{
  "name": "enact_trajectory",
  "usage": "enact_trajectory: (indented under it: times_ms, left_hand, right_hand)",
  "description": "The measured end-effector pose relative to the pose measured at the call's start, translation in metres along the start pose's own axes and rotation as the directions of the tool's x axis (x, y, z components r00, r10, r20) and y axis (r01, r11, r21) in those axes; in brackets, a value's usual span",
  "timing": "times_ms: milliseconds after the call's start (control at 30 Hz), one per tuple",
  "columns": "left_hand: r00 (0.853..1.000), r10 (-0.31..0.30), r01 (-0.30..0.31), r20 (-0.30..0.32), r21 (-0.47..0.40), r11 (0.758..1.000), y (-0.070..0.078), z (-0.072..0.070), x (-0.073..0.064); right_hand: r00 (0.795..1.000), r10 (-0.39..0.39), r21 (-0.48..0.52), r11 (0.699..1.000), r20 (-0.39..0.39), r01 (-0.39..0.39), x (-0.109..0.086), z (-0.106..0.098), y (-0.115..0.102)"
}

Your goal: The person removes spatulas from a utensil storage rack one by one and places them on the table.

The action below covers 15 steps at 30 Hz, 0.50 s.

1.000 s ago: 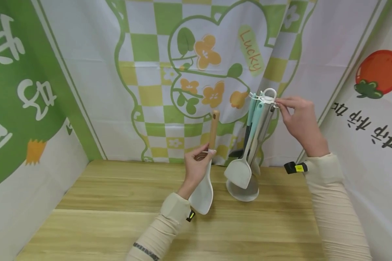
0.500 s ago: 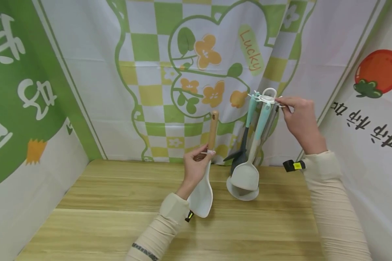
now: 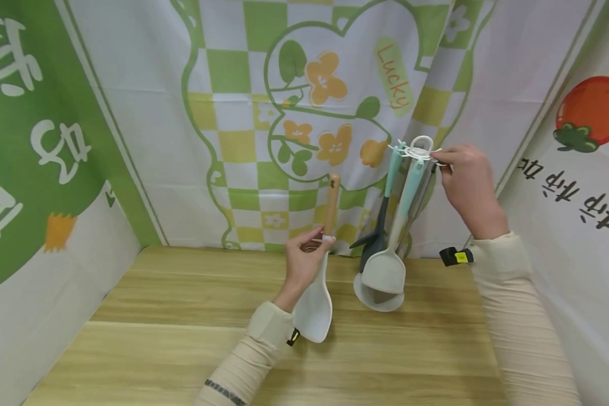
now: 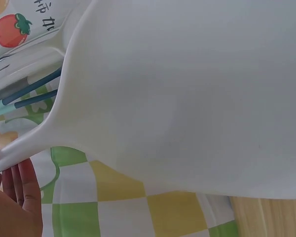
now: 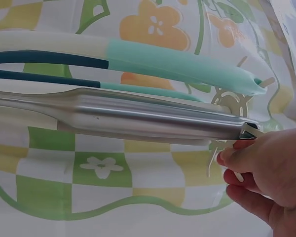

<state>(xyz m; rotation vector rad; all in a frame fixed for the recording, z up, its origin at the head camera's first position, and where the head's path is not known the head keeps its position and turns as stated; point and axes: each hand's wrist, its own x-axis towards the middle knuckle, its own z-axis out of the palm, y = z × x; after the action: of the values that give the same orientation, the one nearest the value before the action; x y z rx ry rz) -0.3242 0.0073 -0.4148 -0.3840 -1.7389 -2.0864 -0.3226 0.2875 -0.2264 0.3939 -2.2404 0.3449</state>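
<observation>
My left hand point(image 3: 303, 262) pinches the neck of a white spatula point(image 3: 316, 316) just below its wooden handle point(image 3: 332, 206). The spatula stands upright, its broad blade down; that blade point(image 4: 177, 98) fills most of the left wrist view. At the right, my right hand point(image 3: 469, 189) pinches one hook at the edge of a white utensil rack point(image 3: 417, 152) with a ring on top. From the rack hang a mint-handled white spatula point(image 3: 384, 270), dark-headed utensils point(image 3: 373, 248) and a utensil with a metal handle point(image 5: 163, 118). A wide round head point(image 3: 378, 304) shows partly behind the spatula.
A wooden table point(image 3: 182, 338) lies below both hands. Close behind the utensils hangs a checked green and yellow cloth point(image 3: 235, 152). Printed cloth walls stand at the left point(image 3: 45, 141) and the right point(image 3: 583, 169).
The rack has turned: the mint-handled spatula has swung right and the dark utensils show more at the left. My right fingers stay at the rack's edge; the left hand barely moves.
</observation>
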Motion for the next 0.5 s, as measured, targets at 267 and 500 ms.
enact_trajectory:
  times_ms: [267,500]
  left_hand:
    - [1.000,-0.014,0.014,-0.013,0.023,1.000,-0.0007,-0.0016,-0.0029]
    - [0.999,-0.047,0.047,0.004,0.037,0.998,-0.0019,-0.0027,-0.0078]
  right_hand:
    - [0.999,-0.030,-0.035,0.999,0.018,0.031,0.0047,-0.0029,-0.0012]
    - [0.999,-0.024,-0.074,0.997,0.029,0.026,0.0062,-0.0045,0.0004]
